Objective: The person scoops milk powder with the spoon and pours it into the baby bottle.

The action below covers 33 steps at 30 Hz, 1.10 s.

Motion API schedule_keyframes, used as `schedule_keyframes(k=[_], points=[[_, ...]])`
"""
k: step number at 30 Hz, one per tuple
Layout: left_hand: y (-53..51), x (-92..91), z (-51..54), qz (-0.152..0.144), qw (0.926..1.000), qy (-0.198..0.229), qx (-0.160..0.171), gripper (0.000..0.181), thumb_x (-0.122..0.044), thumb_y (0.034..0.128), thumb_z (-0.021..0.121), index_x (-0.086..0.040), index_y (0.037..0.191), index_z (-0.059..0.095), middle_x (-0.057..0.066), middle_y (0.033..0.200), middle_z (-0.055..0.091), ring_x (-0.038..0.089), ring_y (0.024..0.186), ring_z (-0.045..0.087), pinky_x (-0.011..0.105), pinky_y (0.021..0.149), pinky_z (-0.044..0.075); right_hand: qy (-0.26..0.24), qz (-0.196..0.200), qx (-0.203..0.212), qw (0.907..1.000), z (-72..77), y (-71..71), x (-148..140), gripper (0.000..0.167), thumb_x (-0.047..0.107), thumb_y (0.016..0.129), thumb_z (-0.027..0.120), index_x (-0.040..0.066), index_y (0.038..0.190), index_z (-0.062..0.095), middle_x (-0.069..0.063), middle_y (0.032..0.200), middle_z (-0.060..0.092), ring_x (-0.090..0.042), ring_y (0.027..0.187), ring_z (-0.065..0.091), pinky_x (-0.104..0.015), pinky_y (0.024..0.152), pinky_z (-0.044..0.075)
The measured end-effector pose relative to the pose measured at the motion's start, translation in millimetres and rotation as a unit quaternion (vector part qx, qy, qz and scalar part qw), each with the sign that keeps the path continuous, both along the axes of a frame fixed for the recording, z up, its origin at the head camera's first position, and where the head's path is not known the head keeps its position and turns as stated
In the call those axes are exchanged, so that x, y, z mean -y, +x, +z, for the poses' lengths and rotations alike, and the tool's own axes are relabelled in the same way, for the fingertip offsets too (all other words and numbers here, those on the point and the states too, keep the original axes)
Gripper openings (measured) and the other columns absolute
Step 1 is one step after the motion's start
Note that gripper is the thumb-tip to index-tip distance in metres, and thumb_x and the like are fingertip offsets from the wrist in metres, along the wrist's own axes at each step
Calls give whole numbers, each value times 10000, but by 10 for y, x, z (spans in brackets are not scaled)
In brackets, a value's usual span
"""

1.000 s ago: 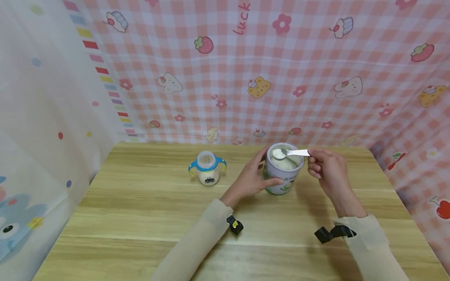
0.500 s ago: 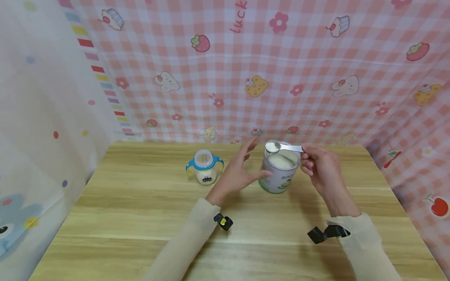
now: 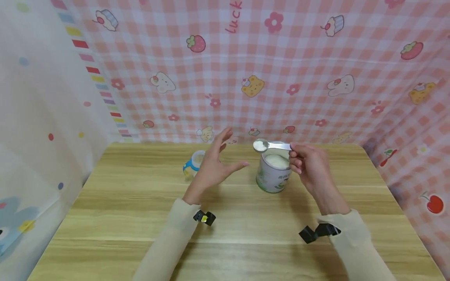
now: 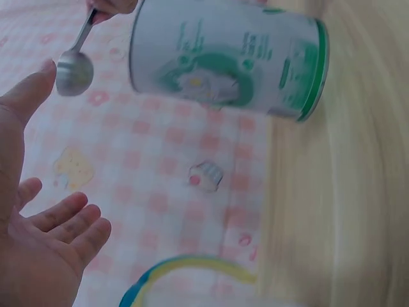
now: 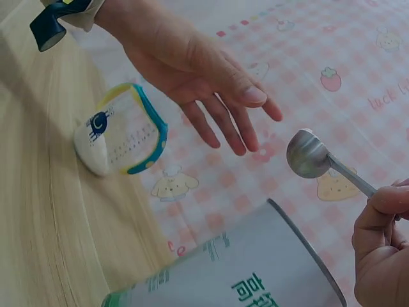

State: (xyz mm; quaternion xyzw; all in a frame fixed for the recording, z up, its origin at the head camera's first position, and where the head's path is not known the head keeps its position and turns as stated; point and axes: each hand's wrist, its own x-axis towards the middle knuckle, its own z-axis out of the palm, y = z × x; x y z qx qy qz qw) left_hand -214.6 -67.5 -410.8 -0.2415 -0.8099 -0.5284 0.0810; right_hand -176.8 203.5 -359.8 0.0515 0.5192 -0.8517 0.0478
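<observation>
Pinched by its handle in my right hand is a metal measuring spoon with white powder in its bowl, held above the left rim of an open milk powder can. White powder also shows inside the can, which stands upright on the table. My left hand is off the can, fingers and thumb spread, holding nothing. It partly covers a baby bottle in the head view. The right wrist view shows that bottle upright, lidless, with blue and yellow handles and pale contents low in it.
A wooden table bears the can and bottle. Pink checked cloth hangs right behind its back edge. A white curtain hangs on the left. Black wrist straps sit on the sleeves.
My left hand has let go of the can and moved left to the bottle, now partly hiding it. My right hand has carried the filled spoon left from over the can's opening to its rim.
</observation>
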Motion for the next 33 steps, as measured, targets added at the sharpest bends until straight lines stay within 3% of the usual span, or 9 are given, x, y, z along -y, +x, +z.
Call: schedule_keyframes(k=[7, 12, 17, 23, 29, 33], points=[[-29, 283, 20, 230, 9994, 69, -262, 1021, -299, 806, 898, -323, 1608, 266, -45, 1641, 367, 167, 1516, 355, 413, 1253, 353, 4, 82, 18, 10000, 18, -36, 161, 176, 69, 1051, 536, 30, 901, 619, -3, 699, 555, -55, 515, 422, -150, 428, 348], [-23, 483, -4, 420, 9988, -76, -235, 1012, -311, 811, 893, -351, 1605, 266, -44, 1623, 389, 174, 1507, 367, 436, 1264, 331, 98, 115, -42, 9999, 14, -52, 283, 233, 57, 1057, 511, 48, 852, 622, 1, 691, 552, -54, 506, 423, -152, 425, 352], [2, 658, -39, 554, 9984, -115, -64, 1016, -347, 808, 892, -394, 1601, 260, -42, 1622, 385, 155, 1512, 346, 453, 1273, 307, 179, 116, -1, 9998, 16, -61, 417, 269, 51, 1053, 518, 60, 822, 657, 1, 679, 555, -54, 504, 429, -152, 425, 353], [42, 831, -110, 608, 9979, -167, 114, 1001, -317, 829, 878, -350, 1612, 255, 1, 1634, 375, 197, 1528, 329, 507, 1269, 300, 169, 126, 27, 9998, 11, -82, 593, 167, 48, 1052, 520, 10, 949, 645, -3, 674, 564, -64, 503, 435, -159, 435, 350], [46, 910, -239, 496, 9981, -95, 355, 1024, -245, 819, 889, -299, 1623, 258, 23, 1648, 364, 252, 1530, 340, 553, 1256, 310, 254, 211, -35, 9994, 2, -112, 765, 126, 68, 1056, 523, 25, 968, 603, 6, 682, 565, -64, 506, 436, -157, 442, 348], [50, 957, -343, 498, 9969, -79, 601, 1015, -256, 814, 893, -335, 1614, 273, 50, 1630, 392, 273, 1521, 352, 551, 1254, 315, 338, 247, -40, 9991, -5, -122, 878, 143, 85, 1056, 536, 28, 948, 610, 8, 687, 568, -66, 509, 438, -163, 444, 351]])
